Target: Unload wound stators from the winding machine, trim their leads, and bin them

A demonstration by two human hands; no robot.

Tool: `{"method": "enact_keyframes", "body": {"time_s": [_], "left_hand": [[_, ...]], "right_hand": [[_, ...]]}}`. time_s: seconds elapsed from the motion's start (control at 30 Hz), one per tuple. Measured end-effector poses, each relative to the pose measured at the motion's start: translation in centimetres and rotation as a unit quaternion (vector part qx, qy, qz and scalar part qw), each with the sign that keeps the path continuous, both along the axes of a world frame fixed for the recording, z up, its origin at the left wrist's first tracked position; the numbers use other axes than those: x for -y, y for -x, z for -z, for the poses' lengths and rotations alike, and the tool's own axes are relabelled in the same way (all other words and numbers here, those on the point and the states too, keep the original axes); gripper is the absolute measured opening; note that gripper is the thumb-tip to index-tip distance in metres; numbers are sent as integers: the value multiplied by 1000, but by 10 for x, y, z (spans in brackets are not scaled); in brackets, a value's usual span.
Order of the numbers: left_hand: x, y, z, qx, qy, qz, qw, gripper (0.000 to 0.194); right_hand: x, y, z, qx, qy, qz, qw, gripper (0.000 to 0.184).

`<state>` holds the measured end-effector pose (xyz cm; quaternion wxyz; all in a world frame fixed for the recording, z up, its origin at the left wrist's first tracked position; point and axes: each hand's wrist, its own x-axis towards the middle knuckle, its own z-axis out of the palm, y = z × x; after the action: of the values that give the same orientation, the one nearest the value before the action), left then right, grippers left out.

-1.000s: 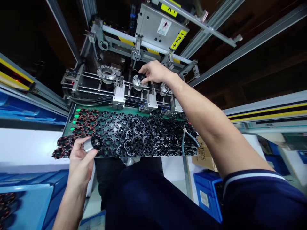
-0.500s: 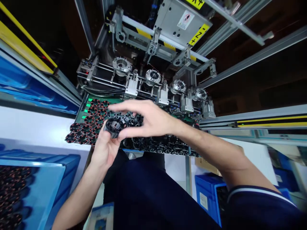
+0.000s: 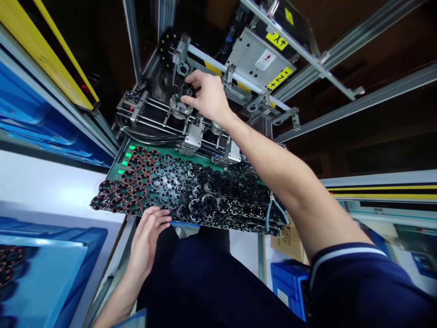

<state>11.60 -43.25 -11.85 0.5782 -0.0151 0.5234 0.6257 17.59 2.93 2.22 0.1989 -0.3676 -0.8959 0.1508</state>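
Note:
My right hand (image 3: 210,98) is closed on a black stator core (image 3: 187,91), held by thumb and fingers at the leftmost round metal fixture (image 3: 180,109) of the machine. Whether the core touches the fixture I cannot tell. My left hand (image 3: 147,237) holds nothing; its fingers lie stretched out at the front edge of the green worktop (image 3: 201,159). Just beyond its fingertips are rows of bare black stator cores (image 3: 210,205). Stators wound with copper wire (image 3: 138,177) are grouped at the worktop's left end.
Blue-handled pliers (image 3: 273,212) lie at the worktop's right end. Blue bins stand at lower left (image 3: 85,241) and lower right (image 3: 290,282). Yellow guards (image 3: 51,64) and aluminium posts frame the machine. A bar with clamps (image 3: 252,86) hangs behind the fixtures.
The right hand has carried the stator core from the left hand up and away to the leftmost fixture. My left hand has let go and dropped to the worktop's front edge.

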Motion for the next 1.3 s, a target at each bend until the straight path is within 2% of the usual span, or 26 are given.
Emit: {"method": "enact_keyframes", "body": {"time_s": [0.13, 0.23, 0.37, 0.5, 0.6, 0.7, 0.77, 0.83, 0.93, 1.0, 1.1, 1.17, 1.23, 1.3], "left_hand": [[33, -2, 20, -17, 44, -49, 998, 59], [39, 1, 22, -12, 39, -61, 997, 54], [24, 14, 13, -12, 13, -71, 997, 53], [4, 28, -5, -52, -31, -62, 996, 51], [-6, 30, -18, -81, -68, -36, 994, 46], [-10, 25, -24, -93, -82, -2, 992, 45], [-10, 22, -24, -102, -81, 28, 991, 45], [-8, 23, -23, -126, -79, 64, 987, 46], [-11, 35, -21, -224, -77, 106, 966, 43], [-24, 50, -20, -336, -84, 118, 931, 39], [-67, 70, -15, -517, -91, 121, 843, 37], [-108, 77, -11, -620, -68, 145, 768, 41], [-149, 76, -8, -693, -20, 233, 681, 41], [-182, 71, -9, -738, 39, 319, 593, 43]], "right_hand": [[-22, 18, 30, 58, -31, 10, 998, 58], [-28, 25, 36, 105, -46, 8, 993, 51], [-56, 33, 26, 122, -34, -44, 991, 42], [-88, 40, 16, 127, 8, -131, 983, 47], [-94, 43, 16, 162, 3, -123, 979, 46], [-86, 46, 19, 187, -10, -115, 976, 43], [-70, 47, 16, 192, -30, -106, 975, 44], [-41, 43, 9, 186, -64, -69, 978, 41], [27, 24, 1, 168, -89, -24, 981, 27], [77, 4, 5, 193, -44, -55, 979, 24], [135, -23, 31, 304, 40, -114, 945, 22], [152, -31, 54, 379, 71, -133, 913, 33], [154, -32, 73, 419, 86, -134, 894, 45], [148, -26, 84, 430, 95, -131, 888, 47]]}}
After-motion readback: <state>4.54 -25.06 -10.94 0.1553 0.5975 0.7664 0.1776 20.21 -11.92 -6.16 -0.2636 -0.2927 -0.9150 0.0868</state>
